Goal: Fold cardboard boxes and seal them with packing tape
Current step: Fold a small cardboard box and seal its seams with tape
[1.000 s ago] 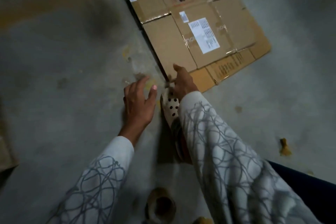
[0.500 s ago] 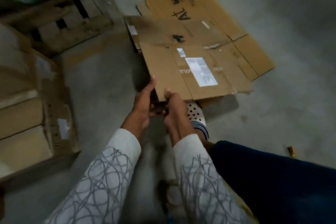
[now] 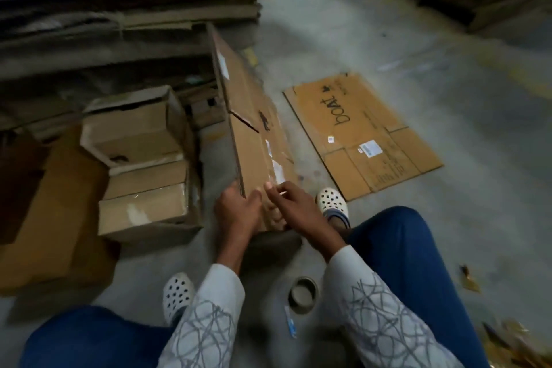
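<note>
A tape roll (image 3: 303,294) lies on the floor at 6 o'clock. Just beyond, the left hand (image 3: 237,212) and right hand (image 3: 294,203) curl their fingers round the near end of the flattened box (image 3: 251,140), which is tipped up on edge. At 9 o'clock sits an open carton (image 3: 134,128); I can't make out its contents.

Two flattened cardboard boxes (image 3: 251,140) (image 3: 364,134), one tape roll (image 3: 303,295), two white clogs (image 3: 332,203) (image 3: 176,296), two hands (image 3: 239,212) (image 3: 294,203).

- Both forearms reach forward and converge, in white sleeves with grey scribbled lines, wrists bare.
- The left hand (image 3: 239,212) grips the near edge of the upright flattened cardboard box (image 3: 251,143), fingers curled round it and thumb on its right face.
- The right hand (image 3: 294,206) sits just beside it, knuckles up, fingers curled onto the same near corner.
- The 2 hands almost touch.
</note>
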